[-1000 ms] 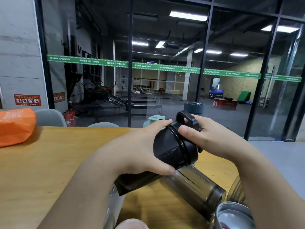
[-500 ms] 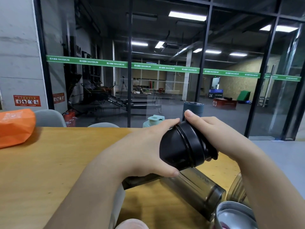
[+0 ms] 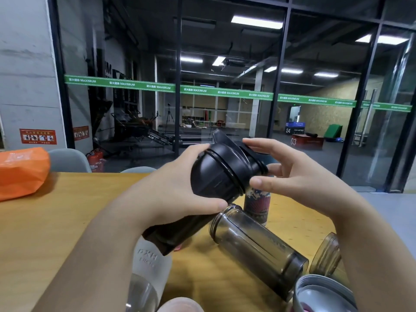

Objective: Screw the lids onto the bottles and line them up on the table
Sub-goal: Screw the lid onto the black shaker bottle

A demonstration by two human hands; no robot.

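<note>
Clearly I am in the screwing step: the wooden table (image 3: 56,221) stretches under me, and above it I hold the black bottle (image 3: 213,176) tilted, its base low toward me and its top pointing away. My left hand (image 3: 171,194) is wrapped round the bottle's upper body, thumb underneath, gripping it firm. My right hand (image 3: 297,174) sits at the black lid (image 3: 249,158) with fingers nearly straight, thumb and fingertips touching its rim rather than clamping it; I judge I am between twists, resetting my hold. Next I need to pinch the lid again, turn until it seats, then stand this bottle upright on the table.

Other work waits: a smoky clear bottle (image 3: 258,246) lies on its side without a lid, a frosted white bottle (image 3: 150,266) stands near my left forearm, and a patterned bottle (image 3: 256,206) stands behind. A grey lid (image 3: 324,293) is cut off at the bottom edge.

How far the threads have caught is hidden by my fingers.
</note>
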